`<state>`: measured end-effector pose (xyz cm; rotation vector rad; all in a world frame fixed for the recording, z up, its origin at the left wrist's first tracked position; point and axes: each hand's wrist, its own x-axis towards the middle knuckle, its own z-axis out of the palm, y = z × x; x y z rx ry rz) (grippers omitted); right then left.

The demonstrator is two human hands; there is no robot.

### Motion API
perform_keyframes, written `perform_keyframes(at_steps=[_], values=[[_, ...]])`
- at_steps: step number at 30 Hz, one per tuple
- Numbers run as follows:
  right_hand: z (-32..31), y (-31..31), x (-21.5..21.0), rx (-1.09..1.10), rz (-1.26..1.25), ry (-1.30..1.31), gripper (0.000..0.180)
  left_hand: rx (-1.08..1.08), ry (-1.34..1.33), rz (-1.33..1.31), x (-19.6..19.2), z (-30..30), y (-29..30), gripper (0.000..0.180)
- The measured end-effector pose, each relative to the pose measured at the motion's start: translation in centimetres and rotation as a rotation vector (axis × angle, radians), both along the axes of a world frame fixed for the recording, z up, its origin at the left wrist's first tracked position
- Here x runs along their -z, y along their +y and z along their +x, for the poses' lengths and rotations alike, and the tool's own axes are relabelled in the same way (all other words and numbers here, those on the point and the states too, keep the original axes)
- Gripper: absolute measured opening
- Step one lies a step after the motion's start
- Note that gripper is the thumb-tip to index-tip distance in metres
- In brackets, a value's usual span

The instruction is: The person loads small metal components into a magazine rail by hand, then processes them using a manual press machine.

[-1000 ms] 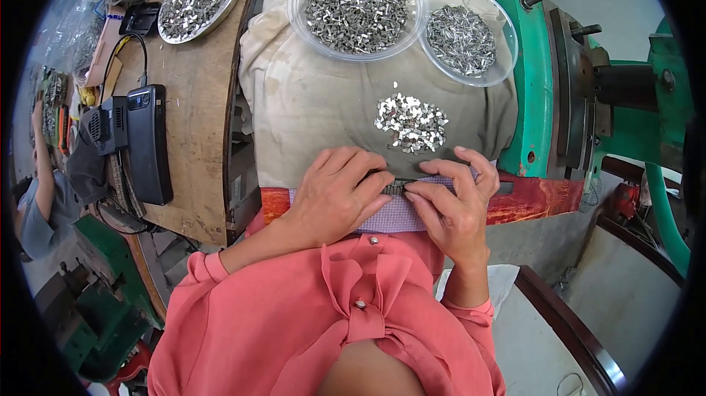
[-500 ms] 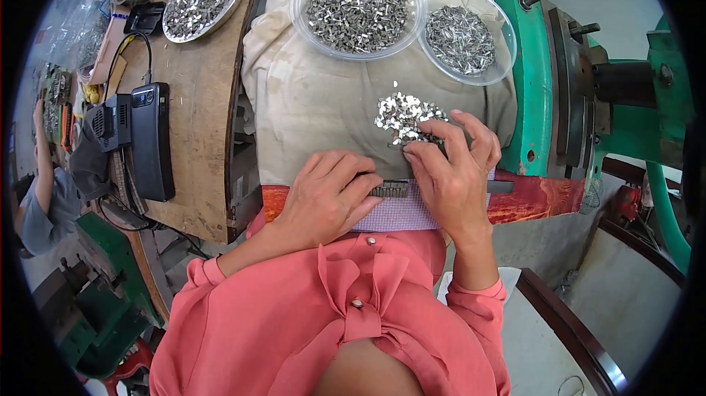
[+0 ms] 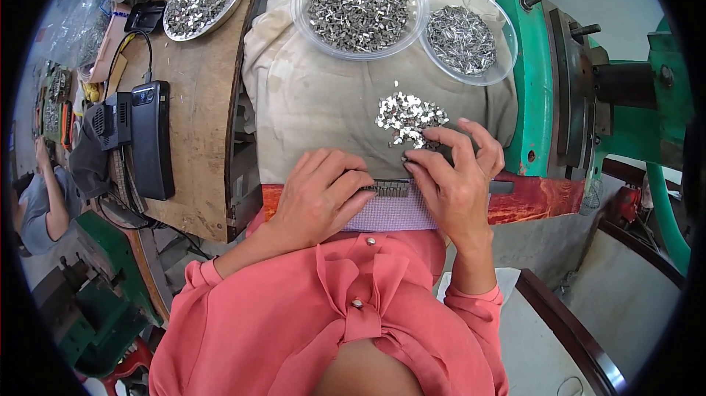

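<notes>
My left hand point(image 3: 318, 194) is closed on one end of a short, dark metal bar with a row of upright slots or pieces point(image 3: 391, 188), held at the cloth's near edge. Just right of the bar, my right hand point(image 3: 462, 172) has thumb and index finger brought together at a small dark metal piece point(image 3: 405, 158); its other fingers are bent and spread. Beyond those fingertips lies a loose pile of small shiny metal pieces point(image 3: 410, 116) on the beige cloth point(image 3: 309, 113). My fingers hide part of the bar and the pile's near side.
Behind the pile stand a large clear tub of metal pieces point(image 3: 294, 6) and a smaller tub of pins point(image 3: 511, 58). A green machine point(image 3: 523, 94) borders the right. On the wooden table point(image 3: 202, 138) at left are a black phone point(image 3: 152, 168) and a filled dish point(image 3: 237, 6). A co-worker's arm point(image 3: 53, 197) shows far left.
My right hand has drawn back slightly from the pile toward me. My left hand has slid a little left, showing more of the bar. The co-worker's arm at far left has moved.
</notes>
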<state>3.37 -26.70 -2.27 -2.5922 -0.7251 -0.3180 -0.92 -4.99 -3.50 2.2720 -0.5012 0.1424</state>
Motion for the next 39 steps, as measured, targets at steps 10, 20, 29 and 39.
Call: perform_keyframes(at_steps=[10, 20, 29, 39], values=[[-0.7, 0.2, 0.5, 0.067, 0.073, 0.015, 0.015, 0.008, -0.042, 0.019, -0.1, -0.1, -0.3, 0.019], [-2.5, -0.8, -0.1, 0.032, 0.134, 0.052, 0.017, -0.006, 0.001, -0.028, 0.0, -0.3, 0.5, 0.034], [-3.2, -0.7, -0.4, -0.053, 0.059, 0.074, 0.015, -0.057, 0.018, 0.04, -0.2, -1.5, 2.9, 0.034], [-3.3, -0.9, -0.8, -0.05, -0.039, -0.004, 0.02, -0.09, -0.028, 0.043, 0.1, -2.1, 3.7, 0.031]])
